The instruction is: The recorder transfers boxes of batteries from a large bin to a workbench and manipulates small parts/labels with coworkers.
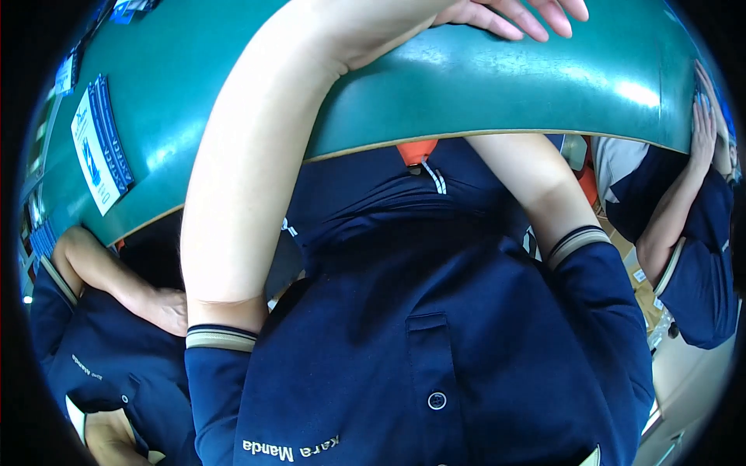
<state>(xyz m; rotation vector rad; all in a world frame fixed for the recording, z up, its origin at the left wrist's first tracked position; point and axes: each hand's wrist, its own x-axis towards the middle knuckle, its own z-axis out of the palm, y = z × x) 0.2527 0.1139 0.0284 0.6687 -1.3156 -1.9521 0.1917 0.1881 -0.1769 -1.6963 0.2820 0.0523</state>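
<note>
My left forearm reaches up across the green table [482, 85], bent at the wrist. At the top edge of the picture is my left hand [497, 17], partly cut off, over the tabletop. Its visible fingers are stretched out and apart, with nothing seen in them. My right forearm passes below the table's near edge, and the tabletop hides my right hand. An orange-red piece [416, 151] shows just under that edge, close to white cord ends [435, 177] by my dark blue shirt.
A stack of blue-and-white printed packages [99, 147] lies on the table's left side, more blue-and-white items [67, 74] farther back. A co-worker sits at the left, a hand [165, 309] near my left sleeve. Another co-worker's hands [703, 128] are at the table's right end.
</note>
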